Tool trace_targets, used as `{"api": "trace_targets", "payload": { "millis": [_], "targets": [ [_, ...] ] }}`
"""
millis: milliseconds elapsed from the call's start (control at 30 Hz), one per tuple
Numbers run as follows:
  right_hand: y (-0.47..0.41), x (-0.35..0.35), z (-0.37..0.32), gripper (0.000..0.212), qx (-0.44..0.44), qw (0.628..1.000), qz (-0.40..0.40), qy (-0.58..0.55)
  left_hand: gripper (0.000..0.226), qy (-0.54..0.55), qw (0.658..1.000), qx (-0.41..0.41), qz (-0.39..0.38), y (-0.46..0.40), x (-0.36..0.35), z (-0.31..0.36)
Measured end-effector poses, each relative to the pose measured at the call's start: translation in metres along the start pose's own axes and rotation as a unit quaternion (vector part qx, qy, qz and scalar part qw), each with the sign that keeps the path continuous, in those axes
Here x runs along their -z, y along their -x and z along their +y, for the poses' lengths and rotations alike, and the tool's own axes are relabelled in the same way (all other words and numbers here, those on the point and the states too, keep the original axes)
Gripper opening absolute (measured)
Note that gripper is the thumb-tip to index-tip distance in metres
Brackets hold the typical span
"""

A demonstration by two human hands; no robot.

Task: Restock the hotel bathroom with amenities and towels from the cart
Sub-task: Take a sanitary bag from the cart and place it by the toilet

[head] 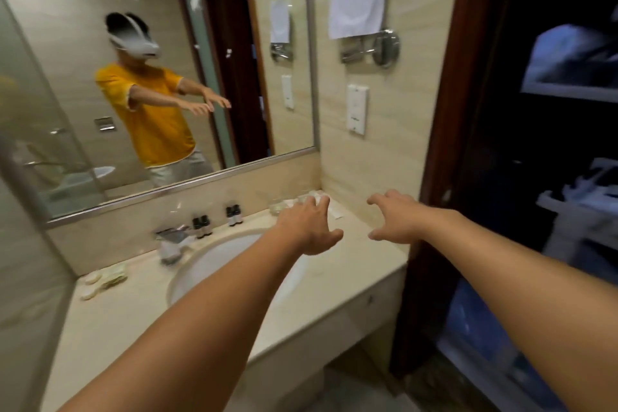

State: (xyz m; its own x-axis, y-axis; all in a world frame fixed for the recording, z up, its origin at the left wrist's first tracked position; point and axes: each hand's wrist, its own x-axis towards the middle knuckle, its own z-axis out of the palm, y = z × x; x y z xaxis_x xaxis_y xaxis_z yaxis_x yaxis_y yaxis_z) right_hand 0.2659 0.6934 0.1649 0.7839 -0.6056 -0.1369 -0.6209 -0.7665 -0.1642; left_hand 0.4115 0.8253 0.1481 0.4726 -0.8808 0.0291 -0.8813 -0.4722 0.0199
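Both arms reached out over the cream marble table [334, 264], and neither hand held anything. The left hand [309, 226] hovered with fingers spread and loosely bent, its fingertips just at the blurred cluster of clear glasses and pale packets [294, 202] in the far right corner of the table. The right hand [396, 221] hung apart to the right of it, fingers likewise spread and empty, near the beige tiled side wall. That cluster lay straight ahead of the left hand, so the left was plainly the nearer one. Four small dark bottles [217, 219] stood further left behind the white oval basin [214, 264]. Through the dark doorway on the right, the cart's shelves with pale folded linen [575, 53] lay well apart from both hands.
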Motion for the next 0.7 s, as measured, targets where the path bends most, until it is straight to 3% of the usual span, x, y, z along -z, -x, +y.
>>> {"api": "trace_targets", "payload": {
  "millis": [700],
  "targets": [
    [0.107,0.059,0.334,0.076,-0.193,0.981,0.027,-0.009,0.074,0.019,0.974,-0.224,-0.028,-0.124,0.011,0.361]
  ]
}}
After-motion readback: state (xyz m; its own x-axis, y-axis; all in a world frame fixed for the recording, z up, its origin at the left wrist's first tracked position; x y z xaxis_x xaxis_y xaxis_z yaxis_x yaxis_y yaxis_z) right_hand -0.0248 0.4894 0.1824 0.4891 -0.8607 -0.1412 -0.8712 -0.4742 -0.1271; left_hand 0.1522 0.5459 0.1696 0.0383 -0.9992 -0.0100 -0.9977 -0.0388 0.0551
